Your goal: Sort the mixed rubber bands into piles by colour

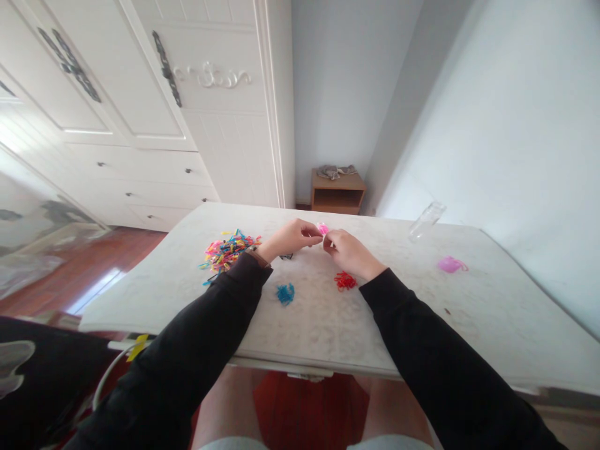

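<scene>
My left hand [300,235] and my right hand [345,249] meet over the middle of the table, fingertips nearly touching. Both are closed in a pinch; anything between the fingertips is too small to make out. Just beyond them lies a little pink heap [322,229], partly covered by the fingers. A red pile of what look like small rubber bands [345,281] sits below my right wrist. Nearer to me is a blue pile [285,294]. Some black pieces [286,256] show under my left hand. Beside my left wrist spreads a large mixed-colour pile [227,252].
A clear bottle or jar [425,222] lies at the table's back right. A pink pouch-like item [450,264] rests on the right side of the white table [319,331], near a small dark speck [447,311]. Behind stand a white wardrobe [234,144] and a low wooden stand [338,182].
</scene>
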Motion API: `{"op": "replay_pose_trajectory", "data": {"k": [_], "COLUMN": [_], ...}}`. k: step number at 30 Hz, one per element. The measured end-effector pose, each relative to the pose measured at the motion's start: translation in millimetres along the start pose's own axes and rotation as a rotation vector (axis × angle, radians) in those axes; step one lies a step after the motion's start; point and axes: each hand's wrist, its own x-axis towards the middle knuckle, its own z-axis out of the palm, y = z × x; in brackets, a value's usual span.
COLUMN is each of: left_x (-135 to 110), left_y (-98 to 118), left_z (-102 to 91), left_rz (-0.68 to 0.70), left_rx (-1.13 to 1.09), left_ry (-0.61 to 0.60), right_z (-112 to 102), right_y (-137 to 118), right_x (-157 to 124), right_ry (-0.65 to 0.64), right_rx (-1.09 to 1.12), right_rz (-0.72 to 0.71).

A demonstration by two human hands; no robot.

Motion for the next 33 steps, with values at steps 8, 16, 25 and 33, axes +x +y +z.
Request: {"op": "replay_pose_trajectory", "data": {"k": [8,16,25,33], "left_x": [1.2,2.5,1.3,4.0], "left_y": [-1.0,-3.3,0.4,0.8], "left_z": [3.5,4.7,6.4,0.4], "left_rz": [0.011,-0.007,-0.023,-0.084], "left_rx": [-0.054,-0.084,-0.026,0.086], "left_ry": [0.005,0.061,0.106,0.272], "right_z": [-11.0,-8.5,-9.9,-25.4], "right_y": [-0.5,1.9,-0.5,9.9], "right_x": [0.2,2.7,2.9,2.7], "right_ry": [0.152,0.224,0.226,0.327], "right_rx": [0.209,0.239,0.184,0.168], "right_rz": [0.017,0.077,0.080,0.133]}}
